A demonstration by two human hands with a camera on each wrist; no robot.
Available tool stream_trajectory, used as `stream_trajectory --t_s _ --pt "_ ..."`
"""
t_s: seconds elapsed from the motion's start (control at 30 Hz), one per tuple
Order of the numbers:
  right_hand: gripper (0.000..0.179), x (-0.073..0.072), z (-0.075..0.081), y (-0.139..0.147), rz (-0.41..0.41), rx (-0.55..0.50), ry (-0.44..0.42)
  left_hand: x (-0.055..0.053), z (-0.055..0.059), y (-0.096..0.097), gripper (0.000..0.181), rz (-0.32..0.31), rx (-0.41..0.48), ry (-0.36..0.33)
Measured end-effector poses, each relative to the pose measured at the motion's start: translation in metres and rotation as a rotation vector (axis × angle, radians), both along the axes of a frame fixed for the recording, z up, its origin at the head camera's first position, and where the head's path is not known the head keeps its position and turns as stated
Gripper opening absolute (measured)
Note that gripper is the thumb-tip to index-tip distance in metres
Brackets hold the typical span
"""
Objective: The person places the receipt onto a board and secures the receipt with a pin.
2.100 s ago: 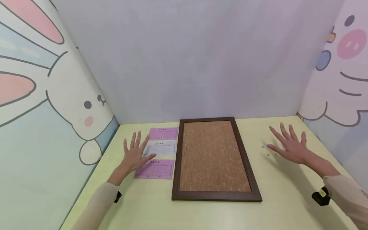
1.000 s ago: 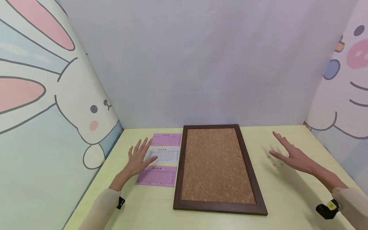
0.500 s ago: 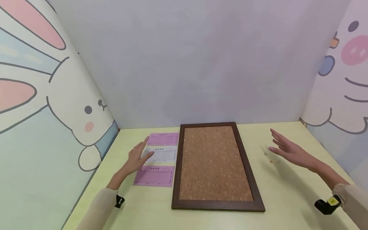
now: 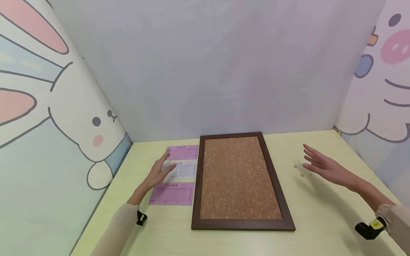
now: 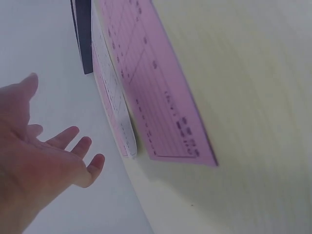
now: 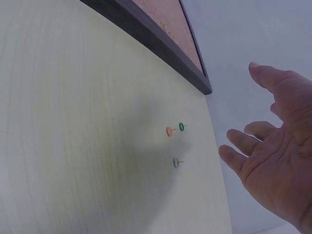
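My left hand (image 4: 157, 174) is raised over the left side of the table, fingers relaxed and holding nothing. Beneath and beside it lie three printed paper slips in a column: a pink slip (image 4: 183, 152) at the back, a white slip (image 4: 186, 169) in the middle and a pink slip (image 4: 172, 193) in front. On the right, my right hand (image 4: 326, 168) hovers with loosely extended fingers, also holding nothing. Close by it, three thumbtacks lie point up on the table: an orange thumbtack (image 6: 169, 131), a dark green thumbtack (image 6: 182, 126) and a paler green thumbtack (image 6: 176, 163).
A cork board (image 4: 240, 177) with a dark brown wooden frame lies flat in the middle of the table (image 4: 243, 243), between the slips and the thumbtacks. A pale wall (image 4: 205, 71) rises behind, with cartoon-printed panels on both sides.
Both hands have turned from spread, palm-down poses to more sideways ones with fingers closer together. The head view has shifted slightly. Slips, board and thumbtacks stay in place.
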State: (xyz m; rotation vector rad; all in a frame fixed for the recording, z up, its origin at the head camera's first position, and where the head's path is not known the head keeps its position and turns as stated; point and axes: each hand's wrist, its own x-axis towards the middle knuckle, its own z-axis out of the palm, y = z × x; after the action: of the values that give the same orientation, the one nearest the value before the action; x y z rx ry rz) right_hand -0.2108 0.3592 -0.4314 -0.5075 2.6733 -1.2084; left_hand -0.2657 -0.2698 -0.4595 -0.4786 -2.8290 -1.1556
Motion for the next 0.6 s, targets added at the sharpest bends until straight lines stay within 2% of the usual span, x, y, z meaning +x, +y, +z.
stream_trajectory --t_s 0.2,0.33,0.5,0.6 --pt "0.078 -0.002 -0.002 -0.006 0.015 -0.08 -0.019 -0.006 0.007 0.004 0.077 -0.019 0.006 0.009" --pt "0.077 0.0 -0.002 -0.008 0.027 -0.07 -0.021 -0.011 0.011 0.002 0.077 -0.016 -0.011 -0.004" --pt "0.075 -0.001 0.006 -0.001 0.038 -0.038 -0.011 -0.01 0.008 0.001 0.078 0.033 0.012 -0.008" --pt "0.074 0.001 0.005 0.002 0.036 -0.035 -0.001 -0.01 0.005 0.0 0.076 0.045 0.012 -0.012"
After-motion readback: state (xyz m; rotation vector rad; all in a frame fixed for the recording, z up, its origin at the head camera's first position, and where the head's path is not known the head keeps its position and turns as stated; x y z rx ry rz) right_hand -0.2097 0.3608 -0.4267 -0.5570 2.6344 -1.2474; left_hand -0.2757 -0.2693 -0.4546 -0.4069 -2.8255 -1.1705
